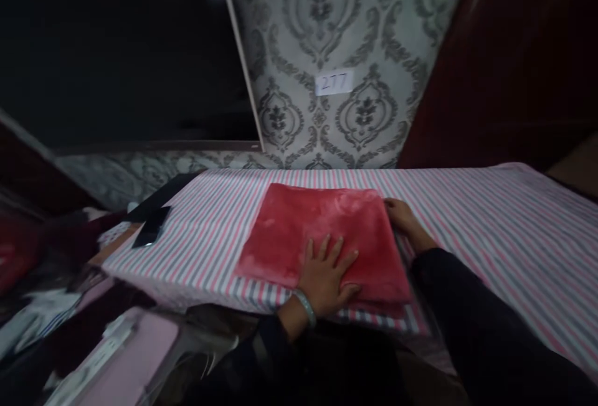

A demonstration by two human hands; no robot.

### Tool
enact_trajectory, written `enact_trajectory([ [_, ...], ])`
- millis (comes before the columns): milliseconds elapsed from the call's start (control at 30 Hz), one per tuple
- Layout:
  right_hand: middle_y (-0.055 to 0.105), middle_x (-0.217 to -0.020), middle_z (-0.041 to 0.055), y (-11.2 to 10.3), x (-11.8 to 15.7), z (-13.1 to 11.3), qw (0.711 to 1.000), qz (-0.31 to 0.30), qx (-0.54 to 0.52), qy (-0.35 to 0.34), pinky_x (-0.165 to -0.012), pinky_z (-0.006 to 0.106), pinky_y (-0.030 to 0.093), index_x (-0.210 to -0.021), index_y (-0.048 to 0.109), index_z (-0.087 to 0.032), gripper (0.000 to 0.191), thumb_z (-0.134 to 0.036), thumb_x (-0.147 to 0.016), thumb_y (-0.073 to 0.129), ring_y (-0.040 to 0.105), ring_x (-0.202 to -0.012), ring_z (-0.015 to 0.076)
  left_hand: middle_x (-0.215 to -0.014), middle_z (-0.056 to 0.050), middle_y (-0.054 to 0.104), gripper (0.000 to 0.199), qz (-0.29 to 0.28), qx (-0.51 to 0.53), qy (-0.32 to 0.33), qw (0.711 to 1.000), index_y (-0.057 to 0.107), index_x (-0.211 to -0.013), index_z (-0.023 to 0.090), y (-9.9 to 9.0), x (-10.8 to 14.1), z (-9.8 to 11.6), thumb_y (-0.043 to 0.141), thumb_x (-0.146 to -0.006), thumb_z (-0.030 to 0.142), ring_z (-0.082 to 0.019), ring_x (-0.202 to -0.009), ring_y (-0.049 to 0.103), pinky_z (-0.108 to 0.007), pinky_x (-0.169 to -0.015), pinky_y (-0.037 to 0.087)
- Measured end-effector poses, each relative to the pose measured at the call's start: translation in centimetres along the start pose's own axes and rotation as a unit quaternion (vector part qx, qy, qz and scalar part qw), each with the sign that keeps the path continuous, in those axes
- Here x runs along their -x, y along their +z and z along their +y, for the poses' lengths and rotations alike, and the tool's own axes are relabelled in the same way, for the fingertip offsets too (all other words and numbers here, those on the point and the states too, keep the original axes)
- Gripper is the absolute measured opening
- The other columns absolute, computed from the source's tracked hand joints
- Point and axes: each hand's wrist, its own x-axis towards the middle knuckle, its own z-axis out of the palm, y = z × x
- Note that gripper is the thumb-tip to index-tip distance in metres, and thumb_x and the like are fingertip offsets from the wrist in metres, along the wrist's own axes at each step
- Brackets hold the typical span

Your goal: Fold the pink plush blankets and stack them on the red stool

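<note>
A folded red cloth (284, 225) with a soft, velvety sheen lies flat on the striped table cover. My left hand (324, 275), with a pale bracelet at the wrist, rests palm down on its front part, fingers spread. At the cloth's right edge, near the back corner, my right hand (405, 220) has its fingers curled round the fold; the fingertips are partly hidden. Layers of the cloth show at its front right corner, close to the table edge.
The table cover (495, 231) has pink, grey and white stripes. A dark phone (152, 226) lies at its left end. Behind stand a large black screen (126, 51) and patterned wallpaper with a paper label (334, 82). A pink object (135, 356) sits low at left among blurred items.
</note>
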Motion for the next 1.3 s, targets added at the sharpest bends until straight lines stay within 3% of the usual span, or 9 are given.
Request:
enact_trajectory([
  [100,0.074,-0.111,0.0232,-1.7,1.1,-1.3,0.999,0.039,0.013,0.007,-0.090,0.049,0.055,-0.134,0.063,-0.005,0.053,-0.029,-0.093,0.038,0.072,-0.100,0.0322,-0.167,-0.010,0.034,0.073,0.005,0.033,0.005,0.999,0.041,-0.157,0.034,-0.5,0.1,0.2,0.052,-0.093,0.067,-0.040,-0.156,0.025,-0.073,-0.122,0.021],
  [200,0.061,-0.142,0.0227,-2.0,5.1,-3.9,0.988,0.059,0.051,-0.135,-0.108,0.056,0.047,-0.147,0.052,-0.009,0.059,-0.039,-0.098,0.038,0.059,-0.131,0.0358,-0.163,-0.012,0.041,0.071,0.017,0.072,0.012,0.997,0.042,-0.157,0.029,-2.6,0.2,-0.1,0.049,-0.096,0.064,-0.037,-0.151,0.036,-0.064,-0.123,0.031],
  [300,0.046,-0.158,0.0193,-0.8,10.3,-6.2,0.955,0.004,0.134,-0.264,-0.116,0.059,0.039,-0.153,0.047,-0.016,0.061,-0.046,-0.101,0.037,0.038,-0.149,0.0360,-0.161,-0.013,0.045,0.061,0.066,0.039,-0.025,0.997,0.047,-0.154,0.025,-5.3,0.7,-1.7,0.044,-0.101,0.055,-0.032,-0.151,0.038,-0.059,-0.128,0.022],
  [367,0.041,-0.162,0.0176,0.6,12.8,-6.8,0.940,-0.029,0.203,-0.273,-0.116,0.063,0.036,-0.154,0.047,-0.021,0.062,-0.052,-0.101,0.038,0.032,-0.151,0.0387,-0.163,-0.015,0.040,0.061,0.078,-0.012,-0.082,0.994,0.046,-0.155,0.022,-6.5,1.5,-3.5,0.043,-0.102,0.052,-0.033,-0.155,0.030,-0.064,-0.129,0.009],
  [467,0.040,-0.163,0.0149,2.6,14.4,-5.9,0.929,-0.048,0.273,-0.246,-0.114,0.068,0.034,-0.153,0.049,-0.027,0.062,-0.057,-0.100,0.039,0.031,-0.151,0.0417,-0.168,-0.017,0.030,0.067,0.051,-0.056,-0.175,0.982,0.041,-0.158,0.022,-6.0,3.1,-6.4,0.046,-0.100,0.056,-0.035,-0.158,0.021,-0.071,-0.125,0.008],
  [667,0.037,-0.165,0.0129,4.7,14.3,-3.0,0.920,-0.029,0.297,-0.255,-0.113,0.062,0.038,-0.155,0.048,-0.029,0.062,-0.058,-0.102,0.035,0.033,-0.151,0.0390,-0.170,-0.016,0.023,0.073,0.038,-0.064,-0.204,0.976,0.037,-0.160,0.025,-2.6,4.3,-9.0,0.040,-0.099,0.065,-0.038,-0.158,0.018,-0.075,-0.119,0.019],
  [1000,0.035,-0.166,0.0095,4.8,14.1,-3.9,0.926,-0.047,0.291,-0.234,-0.116,0.058,0.036,-0.157,0.044,-0.032,0.058,-0.054,-0.104,0.036,0.030,-0.153,0.0343,-0.170,-0.017,0.024,0.075,0.027,-0.077,-0.218,0.972,0.036,-0.160,0.020,-3.3,3.7,-9.5,0.037,-0.099,0.064,-0.037,-0.158,0.019,-0.072,-0.120,0.022],
  [1167,0.035,-0.166,0.0117,2.6,12.2,-4.0,0.929,-0.170,0.251,-0.212,-0.114,0.065,0.037,-0.158,0.043,-0.030,0.064,-0.061,-0.102,0.039,0.031,-0.152,0.0395,-0.167,-0.016,0.032,0.069,0.045,-0.086,-0.212,0.972,0.041,-0.157,0.017,-4.1,3.8,-9.2,0.036,-0.102,0.058,-0.035,-0.156,0.026,-0.071,-0.121,0.023],
  [1300,0.047,-0.158,0.0151,0.6,9.1,-7.8,0.917,-0.237,0.157,-0.280,-0.117,0.059,0.039,-0.159,0.042,-0.021,0.065,-0.054,-0.103,0.039,0.043,-0.146,0.0355,-0.161,-0.018,0.043,0.063,0.080,-0.080,-0.170,0.979,0.044,-0.155,0.016,-4.4,4.2,-6.9,0.039,-0.103,0.052,-0.035,-0.153,0.034,-0.073,-0.123,0.015],
])
